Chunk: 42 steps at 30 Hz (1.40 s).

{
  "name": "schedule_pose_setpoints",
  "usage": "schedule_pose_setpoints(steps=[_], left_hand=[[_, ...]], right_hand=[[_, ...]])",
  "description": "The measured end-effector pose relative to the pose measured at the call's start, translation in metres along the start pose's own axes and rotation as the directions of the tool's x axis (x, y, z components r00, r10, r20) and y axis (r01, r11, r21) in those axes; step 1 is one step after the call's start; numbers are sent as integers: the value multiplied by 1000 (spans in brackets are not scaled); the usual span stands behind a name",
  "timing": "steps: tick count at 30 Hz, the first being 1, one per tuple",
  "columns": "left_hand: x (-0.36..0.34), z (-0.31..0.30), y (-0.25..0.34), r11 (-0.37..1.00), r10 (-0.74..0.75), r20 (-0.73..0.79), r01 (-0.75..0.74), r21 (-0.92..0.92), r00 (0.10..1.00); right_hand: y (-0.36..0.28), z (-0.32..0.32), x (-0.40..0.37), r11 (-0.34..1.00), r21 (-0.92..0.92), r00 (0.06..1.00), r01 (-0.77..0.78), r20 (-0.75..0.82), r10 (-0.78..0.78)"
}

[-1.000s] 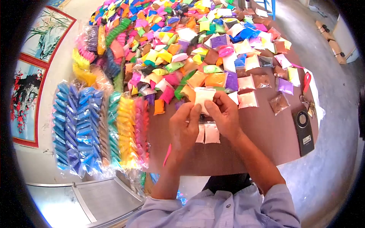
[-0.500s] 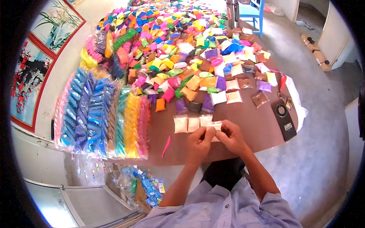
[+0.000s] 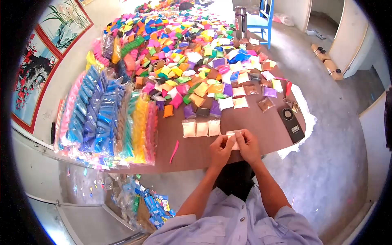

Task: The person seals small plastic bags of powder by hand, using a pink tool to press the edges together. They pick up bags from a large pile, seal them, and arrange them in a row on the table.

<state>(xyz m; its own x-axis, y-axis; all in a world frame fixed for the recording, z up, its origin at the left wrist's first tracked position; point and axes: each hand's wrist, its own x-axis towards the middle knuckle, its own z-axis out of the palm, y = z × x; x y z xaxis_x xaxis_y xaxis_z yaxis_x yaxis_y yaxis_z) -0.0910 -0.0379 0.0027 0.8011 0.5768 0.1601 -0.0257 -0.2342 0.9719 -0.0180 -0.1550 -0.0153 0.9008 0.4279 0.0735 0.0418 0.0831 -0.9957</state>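
Note:
My left hand (image 3: 221,148) and my right hand (image 3: 246,144) both pinch the top of one small pale cream packet (image 3: 233,139) just above the near edge of the brown table (image 3: 261,126). Three like cream packets (image 3: 201,128) lie side by side just left of and beyond my hands. A thin pink stick (image 3: 174,151) lies on the table to the left of my left hand.
A big heap of small coloured packets (image 3: 192,53) covers the far table. Bagged stacks of blue, yellow and pink packets (image 3: 106,118) lie at the left. A black device (image 3: 290,123), red-handled scissors (image 3: 288,89), a steel flask (image 3: 240,17) and a blue chair (image 3: 263,16) stand to the right and beyond.
My hands brought the cream packet down from in front of the heap to the table's near edge. The view pulled back, and a third cream packet now shows in the row.

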Motion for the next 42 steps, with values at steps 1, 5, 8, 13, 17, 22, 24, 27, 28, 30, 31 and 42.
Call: schedule_pose_setpoints(steps=[1, 5, 8, 13, 17, 22, 24, 27, 28, 30, 31, 42], left_hand=[[0, 0, -4, 998, -18, -16, 17, -64, 1000], [1, -6, -15, 989, -80, 35, 84, -123, 996], [1, -5, -26, 980, -70, 39, 76, -181, 997], [0, -10, -20, 983, -35, 35, 41, -177, 999], [0, -10, -4, 992, -47, 46, 52, -116, 998], [-3, -14, 16, 985, -86, 173, 57, 165, 981], [-1, -15, 9, 987, -61, 182, 32, 156, 981], [0, -13, -2, 996, -27, 157, 14, 85, 987], [-1, -12, -4, 1000, -20, 122, 17, 25, 992], [-3, -11, -4, 999, -15, 99, 12, 33, 995], [-2, -11, -2, 999, -3, 75, 0, 38, 997], [1, -9, -4, 994, 11, 173, -29, 104, 985]], right_hand=[[3, 0, 0, 991, -128, 1000, 30, 2, -30], [3, 3, 0, 991, -86, 994, 103, 50, -99], [5, 2, -1, 993, -84, 995, 82, 56, -77], [0, 3, -4, 970, -228, 995, 81, 77, -65], [4, 8, -6, 987, -97, 991, 131, 11, -130], [1, 9, -4, 993, -39, 990, 107, -89, -110], [-2, 10, -3, 996, -21, 988, 87, -126, -89], [-5, 10, -2, 992, -47, 985, 117, -123, -122], [-7, 8, -3, 983, -164, 993, 82, -72, -95], [-7, 7, -4, 960, -276, 998, 47, -19, -54], [-4, 8, -3, 971, -238, 999, 31, 1, -32], [1, 6, -2, 999, 38, 996, 25, -82, -22]])
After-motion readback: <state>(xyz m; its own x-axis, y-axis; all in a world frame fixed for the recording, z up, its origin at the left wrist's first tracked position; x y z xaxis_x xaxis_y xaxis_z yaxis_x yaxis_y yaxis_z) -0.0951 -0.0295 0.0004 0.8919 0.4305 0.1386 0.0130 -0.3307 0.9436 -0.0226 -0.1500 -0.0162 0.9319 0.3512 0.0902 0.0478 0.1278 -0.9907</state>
